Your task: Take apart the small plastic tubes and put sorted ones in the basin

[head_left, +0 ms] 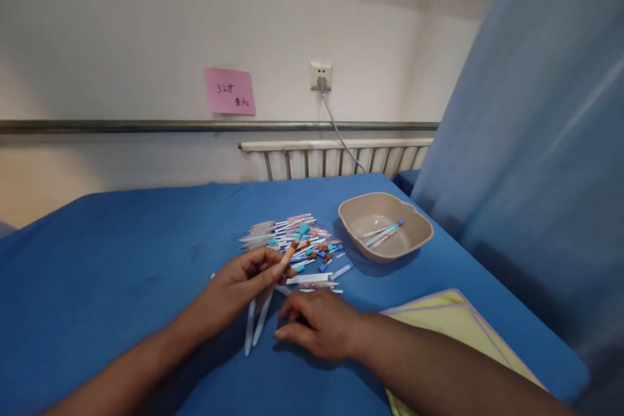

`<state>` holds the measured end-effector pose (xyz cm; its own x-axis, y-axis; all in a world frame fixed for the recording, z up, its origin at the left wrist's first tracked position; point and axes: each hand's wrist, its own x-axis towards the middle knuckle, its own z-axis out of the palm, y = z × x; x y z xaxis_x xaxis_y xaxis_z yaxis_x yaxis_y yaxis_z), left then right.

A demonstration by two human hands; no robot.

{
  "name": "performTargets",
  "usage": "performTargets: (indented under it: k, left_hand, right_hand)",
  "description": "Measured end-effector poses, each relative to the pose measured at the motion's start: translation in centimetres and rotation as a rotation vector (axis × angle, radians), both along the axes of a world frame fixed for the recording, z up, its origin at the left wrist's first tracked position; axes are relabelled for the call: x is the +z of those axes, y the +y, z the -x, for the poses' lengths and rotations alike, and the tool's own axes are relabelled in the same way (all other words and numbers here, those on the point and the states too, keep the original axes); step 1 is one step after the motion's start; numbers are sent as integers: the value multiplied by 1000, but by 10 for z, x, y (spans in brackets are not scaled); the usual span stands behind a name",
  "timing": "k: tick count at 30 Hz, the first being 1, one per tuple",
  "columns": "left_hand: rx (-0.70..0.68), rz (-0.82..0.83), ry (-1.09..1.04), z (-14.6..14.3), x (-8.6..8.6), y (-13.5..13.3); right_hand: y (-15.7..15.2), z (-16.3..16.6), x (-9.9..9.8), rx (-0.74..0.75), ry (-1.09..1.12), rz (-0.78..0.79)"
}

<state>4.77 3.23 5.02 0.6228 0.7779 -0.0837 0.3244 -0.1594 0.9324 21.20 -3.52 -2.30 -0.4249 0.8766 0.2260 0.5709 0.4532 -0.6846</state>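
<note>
My left hand (246, 283) is closed, thumb and fingers pinching an orange pen part (288, 255) with a brown end, tilted up to the right. Two pale, slender pen barrels (257, 325) slant down below this hand; whether its fingers also grip them is hidden. Close beside it, my right hand (325, 325) is low over the blue cover with its fingers curled under. A pale barrel end reaches toward its knuckles, but what the fingers hold, if anything, cannot be seen. Just beyond both hands lies a pile of pen parts (280, 234), with white, pink, blue, teal and brown pieces.
A beige basin (419, 234) holding several pens (385, 234) stands right of the pile. A yellow cloth (439, 315) lies partly beneath my right forearm. The blue-covered table (121, 247) meets a wall with a plugged-in socket (320, 76). A blue curtain (536, 143) hangs at right.
</note>
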Motion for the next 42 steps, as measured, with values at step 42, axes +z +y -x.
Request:
performTargets:
  k: [42]
  left_hand:
    - [-366,-568,895,-283,-40,98]
  right_hand:
    - [17,-11,23,194,-317,33]
